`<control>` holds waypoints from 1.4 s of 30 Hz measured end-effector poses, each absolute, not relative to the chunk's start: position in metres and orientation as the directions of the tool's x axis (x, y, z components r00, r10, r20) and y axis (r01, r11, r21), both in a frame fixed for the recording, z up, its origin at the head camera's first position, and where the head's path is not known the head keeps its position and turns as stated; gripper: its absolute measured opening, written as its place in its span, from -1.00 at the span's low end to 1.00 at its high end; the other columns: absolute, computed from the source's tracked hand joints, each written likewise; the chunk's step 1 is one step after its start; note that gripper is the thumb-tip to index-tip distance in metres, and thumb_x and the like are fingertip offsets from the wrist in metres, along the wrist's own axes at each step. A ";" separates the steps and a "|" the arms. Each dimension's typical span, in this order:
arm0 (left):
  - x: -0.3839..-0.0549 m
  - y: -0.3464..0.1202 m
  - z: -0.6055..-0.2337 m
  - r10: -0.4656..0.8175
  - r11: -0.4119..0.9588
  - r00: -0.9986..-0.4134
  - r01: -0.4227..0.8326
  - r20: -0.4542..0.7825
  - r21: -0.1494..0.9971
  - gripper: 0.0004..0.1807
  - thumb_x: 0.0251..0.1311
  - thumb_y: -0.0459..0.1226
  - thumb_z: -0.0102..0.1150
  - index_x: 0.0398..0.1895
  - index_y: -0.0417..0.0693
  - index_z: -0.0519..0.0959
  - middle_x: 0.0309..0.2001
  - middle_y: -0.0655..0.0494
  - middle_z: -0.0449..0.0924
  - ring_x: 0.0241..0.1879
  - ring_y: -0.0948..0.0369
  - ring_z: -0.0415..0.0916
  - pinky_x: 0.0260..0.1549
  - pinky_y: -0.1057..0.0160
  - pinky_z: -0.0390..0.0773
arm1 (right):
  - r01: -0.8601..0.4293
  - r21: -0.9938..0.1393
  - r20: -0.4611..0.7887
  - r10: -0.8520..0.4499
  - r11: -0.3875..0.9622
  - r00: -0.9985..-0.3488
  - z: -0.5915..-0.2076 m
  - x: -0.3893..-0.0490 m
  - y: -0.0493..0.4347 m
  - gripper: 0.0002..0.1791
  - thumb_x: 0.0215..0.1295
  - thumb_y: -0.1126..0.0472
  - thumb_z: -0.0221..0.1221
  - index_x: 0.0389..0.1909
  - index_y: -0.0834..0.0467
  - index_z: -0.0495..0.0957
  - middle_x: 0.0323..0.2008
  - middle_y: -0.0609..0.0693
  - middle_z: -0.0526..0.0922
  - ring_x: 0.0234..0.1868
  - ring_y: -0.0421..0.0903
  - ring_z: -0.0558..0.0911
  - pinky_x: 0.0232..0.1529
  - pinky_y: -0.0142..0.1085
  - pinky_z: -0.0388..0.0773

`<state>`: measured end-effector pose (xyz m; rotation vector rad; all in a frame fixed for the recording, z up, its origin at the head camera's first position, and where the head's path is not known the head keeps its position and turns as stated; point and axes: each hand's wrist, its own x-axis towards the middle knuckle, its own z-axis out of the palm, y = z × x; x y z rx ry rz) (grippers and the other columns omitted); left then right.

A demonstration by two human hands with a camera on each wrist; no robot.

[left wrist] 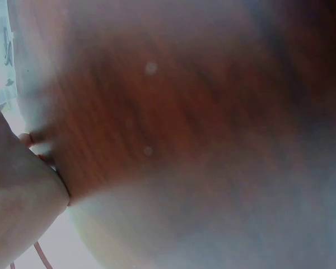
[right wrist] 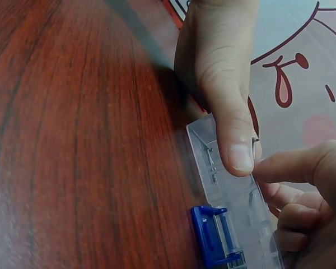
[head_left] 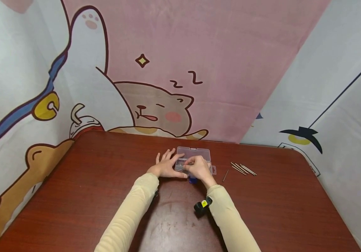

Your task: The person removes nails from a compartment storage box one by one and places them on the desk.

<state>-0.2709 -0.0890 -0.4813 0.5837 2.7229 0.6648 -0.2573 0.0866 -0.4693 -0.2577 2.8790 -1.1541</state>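
A clear plastic compartment box (head_left: 177, 170) with a blue latch (right wrist: 208, 235) stands on the table, its lid (head_left: 196, 152) raised at the back. My left hand (head_left: 167, 168) rests at the box's left end, fingers spread, the straight thumb lying along its front and the index finger at its back corner. Over the compartments, my right hand (head_left: 198, 167) pinches a thin silver nail (right wrist: 255, 147), its head showing just past my left thumb in the right wrist view. Small metal pieces (right wrist: 211, 162) lie inside the box. In the left wrist view only part of the left hand shows.
Right of the box lie several long thin metal nails (head_left: 243, 169), with one more nail (head_left: 225, 175) apart and nearer the box. The brown wooden table (head_left: 104, 196) meets a printed cloth backdrop (head_left: 224, 80) at its back and sides.
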 end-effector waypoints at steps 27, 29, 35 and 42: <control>-0.277 -0.089 -0.496 0.436 0.820 -0.881 0.306 -0.182 0.484 0.04 -0.06 0.31 0.27 0.50 0.33 0.07 0.53 -0.07 -0.26 0.48 -0.05 -0.38 0.27 -0.26 -0.42 | -0.274 -0.654 0.097 -0.281 0.705 -0.955 -0.471 -0.258 0.089 -0.95 0.11 0.26 0.32 -0.45 0.11 0.62 -0.46 -0.11 0.65 -0.25 0.00 0.60 -0.08 0.08 0.17; -0.275 -0.089 -0.491 0.439 0.819 -0.880 0.308 -0.183 0.484 0.03 -0.05 0.30 0.28 0.50 0.31 0.08 0.53 -0.10 -0.25 0.48 -0.07 -0.36 0.27 -0.27 -0.40 | -0.288 -0.645 0.105 -0.292 0.708 -0.951 -0.471 -0.258 0.089 -0.95 0.11 0.26 0.32 -0.45 0.11 0.62 -0.47 -0.11 0.64 -0.26 0.00 0.59 -0.12 0.05 0.17; -0.271 -0.089 -0.483 0.443 0.823 -0.875 0.312 -0.193 0.474 0.00 -0.02 0.28 0.28 0.49 0.31 0.09 0.52 -0.12 -0.24 0.48 -0.08 -0.35 0.27 -0.27 -0.38 | -0.341 -0.635 0.129 -0.339 0.694 -0.932 -0.472 -0.261 0.088 -0.95 0.07 0.27 0.30 -0.47 0.11 0.61 -0.55 -0.15 0.58 -0.42 -0.09 0.50 -0.19 -0.01 0.14; -0.275 -0.089 -0.492 0.439 0.813 -0.881 0.306 -0.178 0.495 0.03 -0.05 0.32 0.26 0.50 0.30 0.08 0.53 -0.11 -0.26 0.48 -0.06 -0.39 0.26 -0.25 -0.44 | -0.356 -0.689 0.149 -0.356 0.632 -0.922 -0.472 -0.263 0.085 -0.97 0.05 0.23 0.25 -0.46 0.10 0.61 -0.50 -0.19 0.61 -0.35 -0.16 0.52 -0.11 -0.01 0.14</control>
